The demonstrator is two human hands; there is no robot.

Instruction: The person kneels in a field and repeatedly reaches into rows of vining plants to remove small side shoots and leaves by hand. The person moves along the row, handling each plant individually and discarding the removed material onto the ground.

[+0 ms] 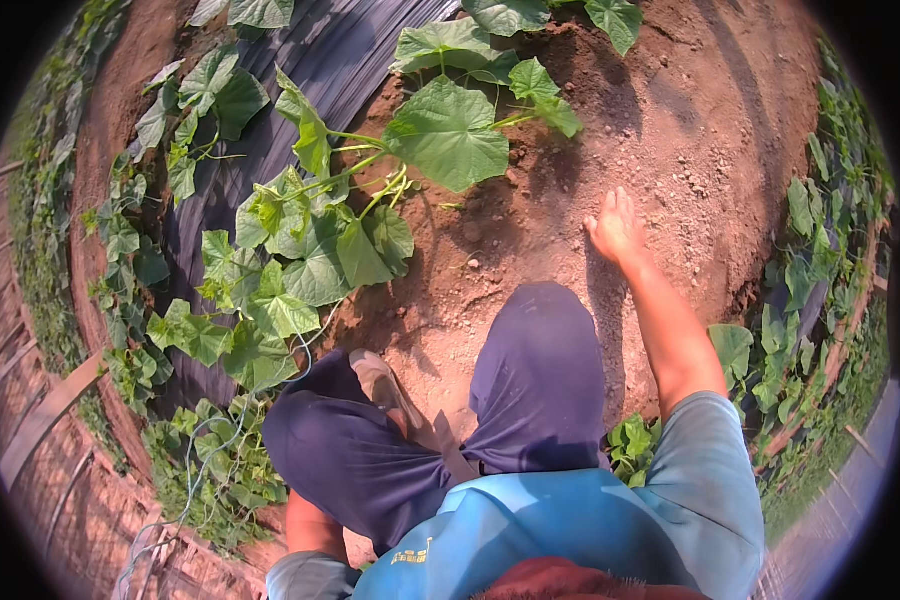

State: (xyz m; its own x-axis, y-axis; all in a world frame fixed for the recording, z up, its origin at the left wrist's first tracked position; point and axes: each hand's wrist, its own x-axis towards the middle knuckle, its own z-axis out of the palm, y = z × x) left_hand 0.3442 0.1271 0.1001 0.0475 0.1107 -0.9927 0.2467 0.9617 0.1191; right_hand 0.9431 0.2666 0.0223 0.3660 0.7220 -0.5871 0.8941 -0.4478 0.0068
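My right hand (pixel 619 225) reaches out over the bare soil path (pixel 690 240), thumb apart from the fingers, with nothing in it. Whether it touches the ground I cannot tell. To its left, a cucumber-like vine's broad leaf (pixel 450 135) spreads from a stem over the edge of the bed. A leafy clump (pixel 307 255) of the same vine lies nearer to me, partly on black plastic mulch film (pixel 322 52). My left hand is out of view; only its forearm (pixel 313 521) shows beside my bent left leg.
Light blue twine (pixel 191 465) runs from the leaves by my left knee (pixel 307 442) to the lower left. A shoe (pixel 382 382) rests on the soil. Another row of vines (pixel 802 300) borders the path at right. A curved flat strip (pixel 52 420) stands at far left.
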